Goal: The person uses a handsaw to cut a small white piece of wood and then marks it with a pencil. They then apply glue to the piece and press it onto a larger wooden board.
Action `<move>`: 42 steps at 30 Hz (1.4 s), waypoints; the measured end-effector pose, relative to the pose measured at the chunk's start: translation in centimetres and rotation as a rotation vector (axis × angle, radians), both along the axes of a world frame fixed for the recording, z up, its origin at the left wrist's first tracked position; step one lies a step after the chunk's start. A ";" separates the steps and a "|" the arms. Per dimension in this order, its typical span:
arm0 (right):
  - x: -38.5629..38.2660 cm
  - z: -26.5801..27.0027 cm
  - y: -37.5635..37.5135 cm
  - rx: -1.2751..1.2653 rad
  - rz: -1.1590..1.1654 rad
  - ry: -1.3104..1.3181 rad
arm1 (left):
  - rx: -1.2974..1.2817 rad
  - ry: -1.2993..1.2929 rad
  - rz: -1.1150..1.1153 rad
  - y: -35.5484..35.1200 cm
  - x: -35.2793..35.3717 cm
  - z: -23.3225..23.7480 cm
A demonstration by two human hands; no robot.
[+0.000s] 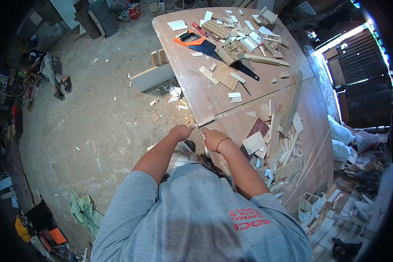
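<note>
My left hand (pixel 181 132) is closed at the table's near corner, its fingertips pinched together. Close beside it, my right hand (pixel 215 139), with a beaded bracelet on the wrist, is also closed, thumb toward the left hand. Something thin and small shows between the two hands, too small to name. Just beyond the fingertips, a narrow wood strip (pixel 207 121) lies at the edge of the wooden table (pixel 192 87). To the right of my right hand are a pale wood square (pixel 253 143) and a dark red board (pixel 258 127).
An orange-handled handsaw (pixel 214 51) lies among wood offcuts on the far part of the table. More scraps and a long plank (pixel 291 102) cover the right side. A grey panel (pixel 153 77) stands by the table's left edge. Another person (pixel 48 67) sits at far left.
</note>
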State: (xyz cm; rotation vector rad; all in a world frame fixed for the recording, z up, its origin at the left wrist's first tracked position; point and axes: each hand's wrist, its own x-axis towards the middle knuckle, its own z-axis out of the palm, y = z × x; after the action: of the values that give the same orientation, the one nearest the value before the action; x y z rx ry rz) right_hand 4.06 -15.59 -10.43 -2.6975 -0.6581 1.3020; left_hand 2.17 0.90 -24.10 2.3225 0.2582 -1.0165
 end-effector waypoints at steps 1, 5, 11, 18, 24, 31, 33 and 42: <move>-0.2 -1.6 -0.4 0.057 -0.088 0.018 | -0.002 -0.004 -0.001 0.0 0.3 -0.1; 0.7 -6.7 -2.1 0.274 -0.179 0.069 | -0.016 0.005 -0.005 0.3 0.2 -0.7; 2.6 -5.7 -2.4 0.290 -0.237 0.250 | -0.062 0.029 -0.012 0.5 0.8 1.6; 0.7 -2.6 1.3 -0.006 0.019 -0.016 | -0.109 0.009 -0.051 0.9 1.2 -1.0; 0.4 -4.9 2.6 0.065 -0.126 -0.057 | -0.048 0.012 -0.062 1.3 0.6 -0.6; 0.3 -2.6 2.6 -0.033 -0.054 -0.023 | -0.013 -0.022 -0.036 0.6 0.1 0.0; 0.0 -3.9 2.9 -0.006 -0.105 -0.034 | -0.018 -0.007 -0.059 0.9 0.1 0.4; -3.6 0.5 -0.5 0.077 -0.160 -0.066 | -0.002 0.016 -0.076 0.3 0.3 2.3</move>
State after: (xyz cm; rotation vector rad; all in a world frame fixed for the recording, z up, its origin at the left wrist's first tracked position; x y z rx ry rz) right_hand 0.46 -16.08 -9.94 -2.6773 -0.4761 1.1312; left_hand 2.47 1.20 -21.78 2.3385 0.1763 -1.0716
